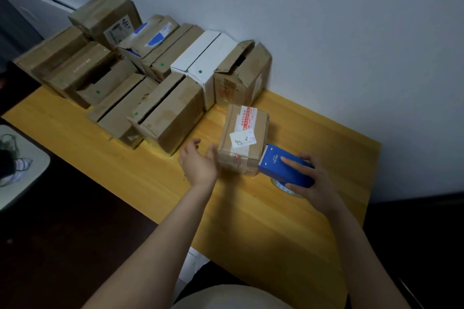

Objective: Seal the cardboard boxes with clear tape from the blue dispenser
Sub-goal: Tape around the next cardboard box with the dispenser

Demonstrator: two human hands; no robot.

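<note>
Right hand (312, 178): fingers curled over the blue dispenser (283, 167), its toothed edge against the small box (242, 139). Left hand (198, 162): palm up, fingers loose and apart, holding nothing, just beside the box. Box stands on the yellow tabletop (251, 221); stacked cardboard boxes (120, 75) behind, along the wall.

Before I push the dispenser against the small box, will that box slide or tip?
Likely slides: the small box is compact and sits on a smooth wooden table. Probably stiff: its top lies flat under tape. Your left hand beside it could brace it against the dispenser.
</note>
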